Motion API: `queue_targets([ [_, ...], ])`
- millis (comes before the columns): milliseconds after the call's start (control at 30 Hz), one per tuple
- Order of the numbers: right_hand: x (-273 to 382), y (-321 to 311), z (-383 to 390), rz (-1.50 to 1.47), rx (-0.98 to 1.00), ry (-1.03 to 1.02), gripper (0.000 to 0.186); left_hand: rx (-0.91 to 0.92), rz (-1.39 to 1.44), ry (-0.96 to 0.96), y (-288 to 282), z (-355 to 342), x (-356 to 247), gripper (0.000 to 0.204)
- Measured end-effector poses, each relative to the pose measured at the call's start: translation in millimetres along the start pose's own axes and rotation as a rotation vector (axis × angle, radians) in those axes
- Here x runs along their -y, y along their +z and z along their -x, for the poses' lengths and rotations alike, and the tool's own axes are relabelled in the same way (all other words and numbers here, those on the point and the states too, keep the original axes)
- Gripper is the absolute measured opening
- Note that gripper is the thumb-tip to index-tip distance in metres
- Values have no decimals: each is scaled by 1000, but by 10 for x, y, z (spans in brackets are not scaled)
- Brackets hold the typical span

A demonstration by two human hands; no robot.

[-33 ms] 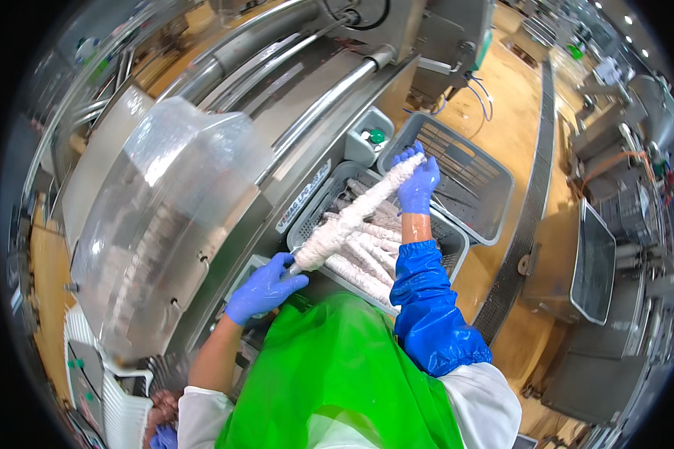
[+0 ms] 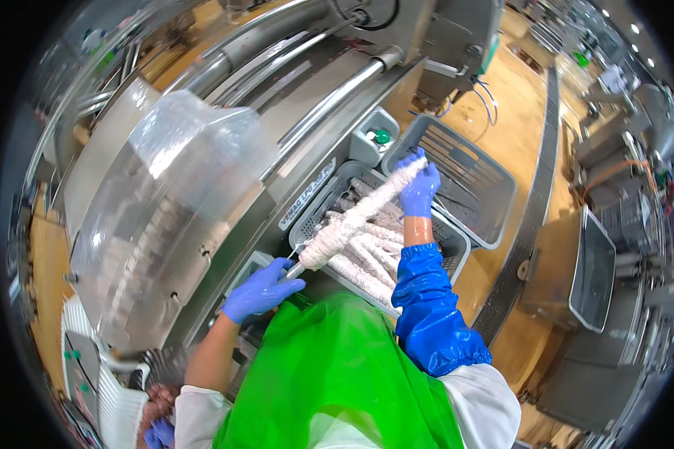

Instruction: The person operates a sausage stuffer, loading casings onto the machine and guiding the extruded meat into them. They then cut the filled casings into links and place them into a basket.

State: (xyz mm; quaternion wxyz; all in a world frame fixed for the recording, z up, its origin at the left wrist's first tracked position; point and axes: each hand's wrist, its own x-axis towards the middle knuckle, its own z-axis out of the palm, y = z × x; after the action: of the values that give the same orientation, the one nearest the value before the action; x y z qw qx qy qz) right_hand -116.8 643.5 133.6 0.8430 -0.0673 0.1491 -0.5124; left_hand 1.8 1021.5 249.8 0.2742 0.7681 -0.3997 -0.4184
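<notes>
Slanting across in front of me is a whitish, crinkled sausage casing (image 2: 356, 217) bunched on a thin, pale tube. My right hand (image 2: 421, 187), gloved in blue, is closed round its upper, far end. At the lower end my left hand (image 2: 258, 292), also blue-gloved, pinches the bare tip of the tube between thumb and fingers. Beside that tip the casing is thickest, and a thin loose strand shows. Under the held piece stands a grey perforated crate (image 2: 318, 211), holding several similar casing-covered tubes (image 2: 371, 258) heaped lengthwise.
A second grey crate (image 2: 496, 196) adjoins the first at the far right. Beyond them sits a small grey bin (image 2: 361, 151) containing a green-capped item. To my left is a steel machine with a clear cover (image 2: 202, 150) and a bar (image 2: 329, 97). Another blue-gloved hand (image 2: 159, 434) shows at lower left.
The view has shifted very slightly. Slightly more bare tube shows at the lower end by my left hand; both hands keep their hold.
</notes>
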Motion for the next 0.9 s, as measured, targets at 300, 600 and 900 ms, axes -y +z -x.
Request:
queue_targets([
  [300, -531, 642, 267, 286, 267, 213, 29, -335, 62, 78, 497, 46, 365, 36],
  [600, -588, 1329, 772, 363, 456, 205, 34, -475, 56, 257, -20, -73, 238, 31],
  [900, -750, 1064, 665, 635, 408, 127, 25, -486, -26, 300, 112, -192, 352, 32],
])
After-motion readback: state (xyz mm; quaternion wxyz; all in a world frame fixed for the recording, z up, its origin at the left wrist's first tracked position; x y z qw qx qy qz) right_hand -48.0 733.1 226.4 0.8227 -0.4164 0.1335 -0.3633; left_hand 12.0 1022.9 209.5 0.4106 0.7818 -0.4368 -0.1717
